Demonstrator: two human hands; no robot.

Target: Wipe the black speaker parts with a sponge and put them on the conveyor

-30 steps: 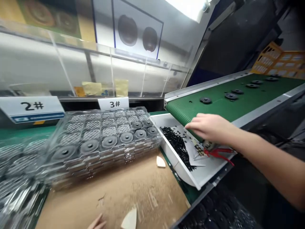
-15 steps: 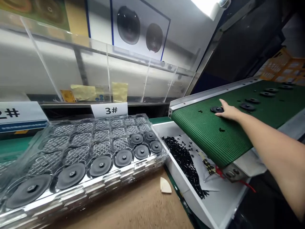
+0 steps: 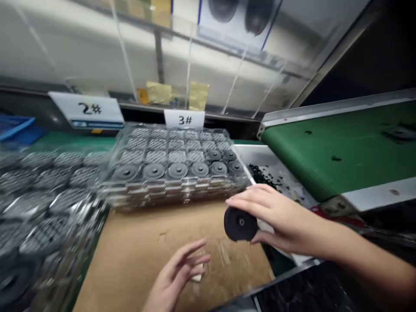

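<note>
My right hand (image 3: 276,214) grips a black round plastic part (image 3: 239,224) by its edges, thumb below and fingers above. The part has a small ring-shaped hub in its middle and is held tilted above the brown board (image 3: 139,247). To its left, my left hand (image 3: 177,273) hovers over the board with fingers apart and slightly curled, holding nothing. A small off-white piece (image 3: 197,277) shows partly behind those fingers. Beyond the board, a clear plastic tray (image 3: 162,190) holds several similar black parts in its front row and right corner.
Another clear tray stack (image 3: 74,225) stands at the left. A green conveyor belt (image 3: 357,151) at the right carries small black bits and a blurred dark part. Below it lies a white bin (image 3: 256,151) with loose black pieces. Signs "2#" (image 3: 89,110) and "3#" (image 3: 185,120) stand behind.
My right hand has left the conveyor with the black part and come over the board. My left hand has come into view. The camera has turned left and down.
</note>
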